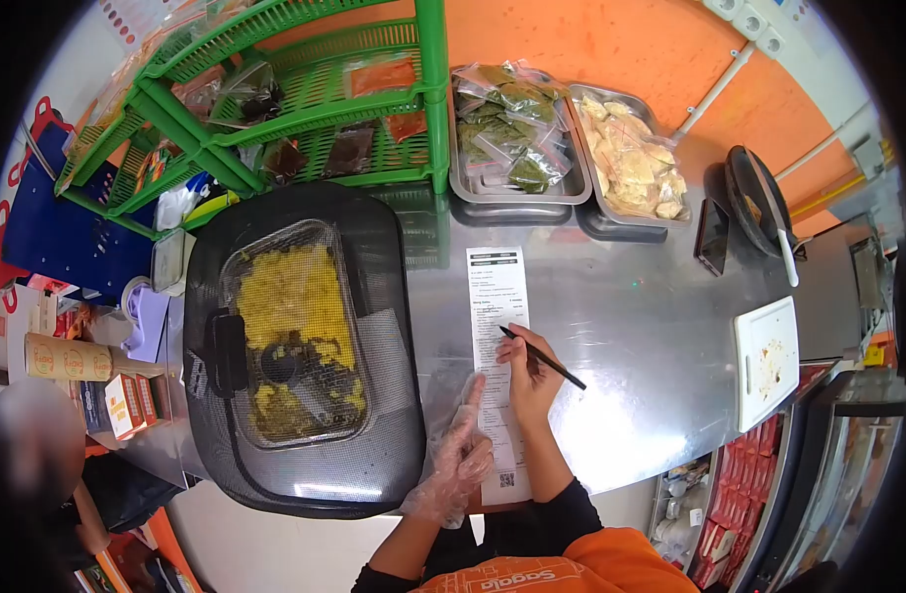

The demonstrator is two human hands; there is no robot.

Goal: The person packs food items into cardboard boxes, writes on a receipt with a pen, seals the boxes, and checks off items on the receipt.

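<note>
A long printed receipt [496, 425] lies lengthwise on the steel table in front of me. My left hand [459, 457], in a clear plastic glove, rests along its left edge with the index finger stretched out on the paper and the other fingers curled. In my bare right hand [534, 387] is a black pen [554, 364], its tip at the printed lines halfway up the receipt. Left of the paper, a black-rimmed mesh food cover [392, 435] stands over a tray of yellow, partly dark-topped food [295, 296].
Green shelving [433, 109] with bagged items rises at the back left. Behind the receipt are metal trays of bagged green leaves [517, 104] and pale pieces [631, 163]. A phone [711, 237], pan [754, 203] and stained cutting board [767, 361] are at right. Another person [92, 514] is at far left.
</note>
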